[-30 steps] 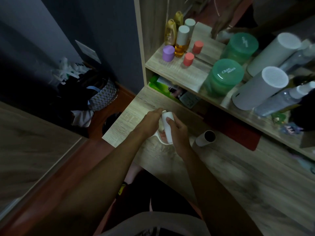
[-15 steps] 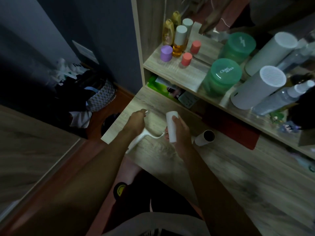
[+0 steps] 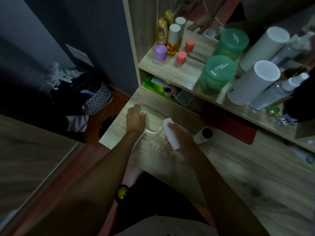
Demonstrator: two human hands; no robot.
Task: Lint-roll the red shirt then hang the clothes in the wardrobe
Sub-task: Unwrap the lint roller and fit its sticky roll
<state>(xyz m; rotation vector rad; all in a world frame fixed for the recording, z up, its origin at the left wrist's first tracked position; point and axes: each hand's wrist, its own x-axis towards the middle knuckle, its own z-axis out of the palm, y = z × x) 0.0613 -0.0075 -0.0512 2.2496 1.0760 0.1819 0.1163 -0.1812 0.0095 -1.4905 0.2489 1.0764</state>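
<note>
White plastic shows in both hands: the lint-roller handle (image 3: 150, 132) is gripped by the left hand (image 3: 135, 120), whose fingers are curled round it, while the white roll (image 3: 171, 133) is held by the right hand (image 3: 178, 133), fingers and thumb wrapped about its length. The two parts are joined only by the handle's thin bent arm, just left of the right fingers, so the roll is judged to be being fitted onto or drawn off the handle, each hand steadying its own piece above the wooden desk (image 3: 221, 167). A spent cardboard core (image 3: 203, 135) lies on the desk just right of the right fingers, which suggests a refill. The red shirt cannot be identified; only a dark red cloth (image 3: 230, 125) is seen beyond the right fingers, under the shelf (image 3: 170, 70).
</note>
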